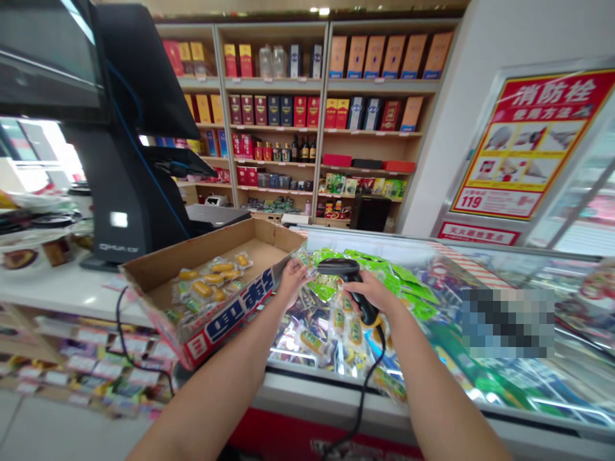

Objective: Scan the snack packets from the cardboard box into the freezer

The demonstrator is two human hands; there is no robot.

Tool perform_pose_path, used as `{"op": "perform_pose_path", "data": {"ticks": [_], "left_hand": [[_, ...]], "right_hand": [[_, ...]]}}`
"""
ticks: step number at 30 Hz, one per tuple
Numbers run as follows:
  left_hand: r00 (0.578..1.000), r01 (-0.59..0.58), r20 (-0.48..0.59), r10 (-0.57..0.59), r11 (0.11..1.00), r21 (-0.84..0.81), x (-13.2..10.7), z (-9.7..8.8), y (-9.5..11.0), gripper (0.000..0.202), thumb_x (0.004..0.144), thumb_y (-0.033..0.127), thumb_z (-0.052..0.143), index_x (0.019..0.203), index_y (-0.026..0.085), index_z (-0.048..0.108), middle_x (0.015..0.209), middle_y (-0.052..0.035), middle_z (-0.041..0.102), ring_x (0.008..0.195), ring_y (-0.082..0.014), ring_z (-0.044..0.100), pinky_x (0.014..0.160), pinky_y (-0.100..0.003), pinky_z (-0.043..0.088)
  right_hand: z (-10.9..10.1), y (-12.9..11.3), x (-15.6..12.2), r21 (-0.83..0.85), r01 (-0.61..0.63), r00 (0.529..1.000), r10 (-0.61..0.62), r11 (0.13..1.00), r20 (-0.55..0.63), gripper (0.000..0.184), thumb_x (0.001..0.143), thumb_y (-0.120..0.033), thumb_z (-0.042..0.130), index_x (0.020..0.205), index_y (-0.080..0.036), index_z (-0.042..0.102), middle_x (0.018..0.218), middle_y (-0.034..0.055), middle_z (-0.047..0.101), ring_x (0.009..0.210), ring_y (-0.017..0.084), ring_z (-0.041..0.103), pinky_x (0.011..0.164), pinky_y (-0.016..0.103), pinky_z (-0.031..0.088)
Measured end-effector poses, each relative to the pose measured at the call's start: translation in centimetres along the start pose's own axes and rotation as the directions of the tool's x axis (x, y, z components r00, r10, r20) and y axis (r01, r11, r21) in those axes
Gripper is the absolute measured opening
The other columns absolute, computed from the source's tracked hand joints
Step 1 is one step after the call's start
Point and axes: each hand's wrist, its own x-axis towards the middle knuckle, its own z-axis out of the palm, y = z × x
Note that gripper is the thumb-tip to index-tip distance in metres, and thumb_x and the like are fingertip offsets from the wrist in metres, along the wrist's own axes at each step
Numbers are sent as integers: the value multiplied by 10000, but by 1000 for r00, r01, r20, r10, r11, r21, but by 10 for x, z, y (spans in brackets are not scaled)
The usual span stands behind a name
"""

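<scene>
My right hand (372,293) is wrapped round the grip of a black barcode scanner (340,266), whose head points left. Facing the scanner head, my left hand (292,279) pinches a small clear snack packet (304,260) with green print. Left of that hand, an open cardboard box (154,256) sits tilted, holding several wrapped yellow snacks (214,276). Below the scanner, several similar wrapped snacks (311,338) lie on the glass top of a display case (295,353). Green snack bags (408,282) show behind and beside my right hand.
A black checkout terminal (129,153) stands on the counter at left. The scanner's black cable (364,397) hangs over the case's front edge. Shelves (276,83) with boxes and bottles line the back wall. A red-and-yellow poster (533,144) hangs at right.
</scene>
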Motion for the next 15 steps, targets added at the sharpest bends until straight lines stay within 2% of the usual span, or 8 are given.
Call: {"op": "perform_pose_path", "data": {"ticks": [5,15], "left_hand": [[1000,7,1,-7,1000,-10,-1,1,-1,481,573,390,859,805,186,490,713,36,635,681,-129,648,861,-464,564],[1000,12,-26,-12,1000,-28,1,0,-4,483,569,389,863,817,177,507,760,15,639,721,-147,661,852,-455,572]], "right_hand": [[-2,2,0,10,-17,1000,18,1000,-17,214,683,-375,639,694,-184,545,472,-25,569,331,114,483,352,232,409],[-3,-2,-3,-62,-30,999,31,998,9,275,719,-373,604,525,-189,538,378,4,534,320,121,459,369,243,383]]}}
